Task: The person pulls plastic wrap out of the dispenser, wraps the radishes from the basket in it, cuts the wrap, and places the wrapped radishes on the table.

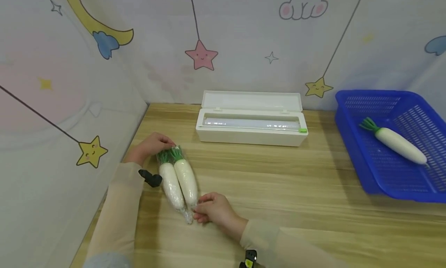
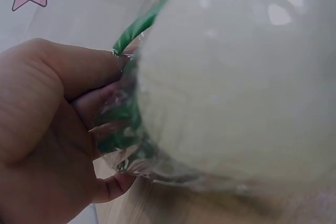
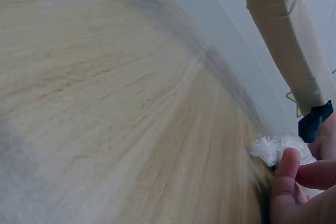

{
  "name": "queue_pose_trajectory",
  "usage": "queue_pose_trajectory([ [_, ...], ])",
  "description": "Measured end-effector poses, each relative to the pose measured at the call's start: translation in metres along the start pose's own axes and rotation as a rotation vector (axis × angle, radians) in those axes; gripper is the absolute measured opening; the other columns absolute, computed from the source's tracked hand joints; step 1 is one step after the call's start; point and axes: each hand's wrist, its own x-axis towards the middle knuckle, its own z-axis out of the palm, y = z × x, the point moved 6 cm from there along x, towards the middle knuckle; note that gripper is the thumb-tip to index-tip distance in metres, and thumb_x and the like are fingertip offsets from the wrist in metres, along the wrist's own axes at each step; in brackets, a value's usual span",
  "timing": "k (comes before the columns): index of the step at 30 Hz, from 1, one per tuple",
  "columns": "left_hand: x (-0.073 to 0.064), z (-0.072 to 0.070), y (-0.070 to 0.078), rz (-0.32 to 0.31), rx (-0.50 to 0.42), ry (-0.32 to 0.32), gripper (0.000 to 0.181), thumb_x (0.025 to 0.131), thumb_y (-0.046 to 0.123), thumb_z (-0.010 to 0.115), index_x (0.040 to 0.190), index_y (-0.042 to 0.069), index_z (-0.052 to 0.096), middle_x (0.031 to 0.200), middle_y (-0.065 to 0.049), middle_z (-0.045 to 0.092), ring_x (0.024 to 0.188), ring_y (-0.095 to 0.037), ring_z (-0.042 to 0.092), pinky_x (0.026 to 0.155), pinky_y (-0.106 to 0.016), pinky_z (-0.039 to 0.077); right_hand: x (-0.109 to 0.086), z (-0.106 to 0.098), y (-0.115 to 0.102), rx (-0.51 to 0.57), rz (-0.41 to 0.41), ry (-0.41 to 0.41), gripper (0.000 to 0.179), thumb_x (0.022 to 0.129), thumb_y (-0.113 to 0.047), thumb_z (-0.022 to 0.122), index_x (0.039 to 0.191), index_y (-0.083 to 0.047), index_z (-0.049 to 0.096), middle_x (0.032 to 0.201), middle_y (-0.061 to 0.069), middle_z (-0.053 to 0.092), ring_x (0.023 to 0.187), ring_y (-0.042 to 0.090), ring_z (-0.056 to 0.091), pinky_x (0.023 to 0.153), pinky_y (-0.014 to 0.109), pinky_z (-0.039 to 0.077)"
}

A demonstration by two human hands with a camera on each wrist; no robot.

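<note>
Two white radishes with green leaf tops lie side by side at a slant on the table, wrapped in clear film: a left white radish (image 1: 171,185) and a right white radish (image 1: 186,181). My left hand (image 1: 155,144) holds the film-covered leaves at their upper end; in the left wrist view its thumb and fingers are around the green stems (image 2: 123,111). At the lower end my right hand (image 1: 216,210) pinches the film by the right radish's tip. Twisted film (image 3: 268,149) sticks out beside the fingertips in the right wrist view.
At the back of the table (image 1: 278,171) stands a white cling film box (image 1: 249,136), lid raised, with a roll inside and a green slider at its right end. A blue basket (image 1: 359,156) on the right holds another white radish (image 1: 400,144). Patterned cloth (image 1: 244,74) hangs behind and at left.
</note>
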Motion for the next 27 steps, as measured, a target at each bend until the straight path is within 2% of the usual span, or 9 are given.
queue_pose_trajectory([
  [8,-0.001,0.001,0.0,0.049,0.028,0.004,0.029,0.099,0.015,0.052,0.115,-0.005,0.066,0.123,-0.024,0.061,0.118,-0.038,0.052,0.099,-0.049,0.04,-0.001,-0.001,-0.002,-0.065,-0.063,-0.006,0.019,0.085,0.006,0.065,0.096,0.001,0.05,0.068,0.014,0.067,0.049,0.008,0.056,0.047,0.02,0.045],
  [13,-0.003,0.002,0.0,0.046,0.019,0.007,0.03,0.099,0.017,0.054,0.117,-0.004,0.066,0.125,-0.024,0.06,0.12,-0.039,0.051,0.1,-0.049,0.04,-0.001,-0.002,-0.002,-0.063,-0.078,-0.046,0.016,0.086,0.006,0.064,0.095,0.002,0.051,0.072,0.021,0.068,0.049,0.009,0.057,0.048,0.02,0.048],
  [17,-0.006,0.003,0.0,0.043,0.015,0.012,0.033,0.098,0.018,0.055,0.122,-0.003,0.063,0.13,-0.025,0.056,0.126,-0.041,0.046,0.104,-0.051,0.037,-0.004,-0.005,-0.001,-0.068,-0.061,-0.081,0.017,0.085,0.008,0.062,0.099,0.004,0.052,0.076,0.02,0.068,0.052,0.01,0.059,0.05,0.021,0.05],
  [21,-0.009,0.003,0.002,0.055,0.016,0.016,0.035,0.098,0.017,0.054,0.126,-0.002,0.06,0.134,-0.025,0.053,0.131,-0.043,0.04,0.107,-0.053,0.033,-0.008,-0.009,-0.001,-0.105,-0.057,-0.118,0.023,0.085,0.009,0.06,0.106,0.006,0.052,0.087,0.021,0.07,0.056,0.01,0.06,0.052,0.022,0.051],
  [27,-0.015,-0.003,0.014,0.081,0.049,0.045,0.039,0.101,0.02,0.05,0.132,-0.003,0.055,0.134,-0.025,0.053,0.13,-0.043,0.041,0.105,-0.054,0.034,-0.017,-0.018,-0.004,-0.145,-0.051,-0.174,0.029,0.087,0.005,0.062,0.113,0.006,0.049,0.095,0.023,0.07,0.059,0.01,0.061,0.054,0.022,0.052],
])
